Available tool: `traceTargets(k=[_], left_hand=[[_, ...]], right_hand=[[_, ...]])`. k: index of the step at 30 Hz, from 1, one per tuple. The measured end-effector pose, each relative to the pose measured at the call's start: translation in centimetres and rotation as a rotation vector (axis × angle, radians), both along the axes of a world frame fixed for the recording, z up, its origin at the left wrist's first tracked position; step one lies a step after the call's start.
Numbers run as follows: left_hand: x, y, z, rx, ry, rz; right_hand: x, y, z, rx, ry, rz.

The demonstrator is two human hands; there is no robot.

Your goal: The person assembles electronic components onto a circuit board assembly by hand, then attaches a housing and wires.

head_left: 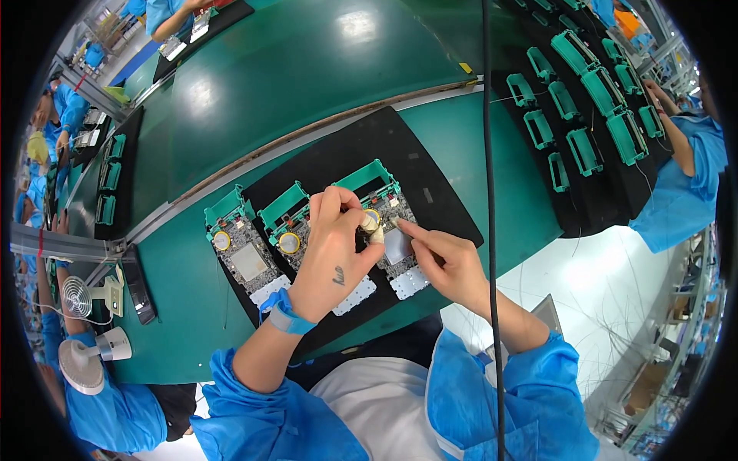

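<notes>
Three circuit boards with green plastic frames lie side by side on a black mat (442, 201). The left board (247, 257) and the middle board (289, 260) each carry a round coin cell in a yellow ring. Over the right board (398, 247), my left hand (327, 250) is closed in a pinch beside its coin cell (372, 217), with pale covers on the fingertips. Whatever is between those fingers is hidden. My right hand (453, 265) stretches its index finger to the right board's upper part, thumb apart from it. A blue strap (292, 316) circles my left wrist.
A black cable (490, 192) hangs down right of my right hand. Green frames (603, 91) stand in rows on a black mat at the right, near another person's arms. Two small fans (81, 365) and a dark flat device (138, 286) are at the left.
</notes>
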State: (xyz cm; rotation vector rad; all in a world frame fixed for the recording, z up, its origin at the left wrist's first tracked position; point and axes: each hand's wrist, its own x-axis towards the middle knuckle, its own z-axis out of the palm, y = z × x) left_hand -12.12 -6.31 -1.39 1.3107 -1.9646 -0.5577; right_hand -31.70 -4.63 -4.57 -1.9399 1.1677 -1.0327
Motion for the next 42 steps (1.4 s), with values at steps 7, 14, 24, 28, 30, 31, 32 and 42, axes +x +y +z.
traceTargets(k=[7, 14, 24, 28, 30, 31, 32, 42], left_hand=[[0.0, 0.1, -0.2, -0.039, 0.001, -0.005], [-0.5, 0.5, -0.4, -0.037, -0.009, 0.027], [0.0, 0.6, -1.0, -0.092, -0.007, 0.024], [3.8, 3.5, -0.1, -0.271, -0.042, 0.283], [7.5, 5.2, -0.2, -0.309, -0.116, 0.579], [8.7, 5.9, -1.0, -0.279, -0.119, 0.664], [9.6, 6.8, -1.8, -0.211, -0.01, 0.624], [12.4, 13.6, -3.5, -0.142, 0.082, 0.81]], right_hand=[[-0.3, 0.1, 0.3, 0.01, 0.104, 0.054], [-0.2, 0.3, 0.6, -0.041, 0.199, 0.054], [0.4, -0.4, 0.7, -0.272, 0.397, 0.044], [-0.1, -0.2, -0.9, 0.143, 0.234, -0.207], [0.5, -0.5, -0.8, 0.249, 0.132, -0.164], [0.6, -1.1, -1.2, 0.255, 0.066, -0.225], [0.9, -1.9, -2.0, 0.246, -0.054, -0.202], [-4.4, -8.7, -4.0, -0.266, 0.858, -0.581]])
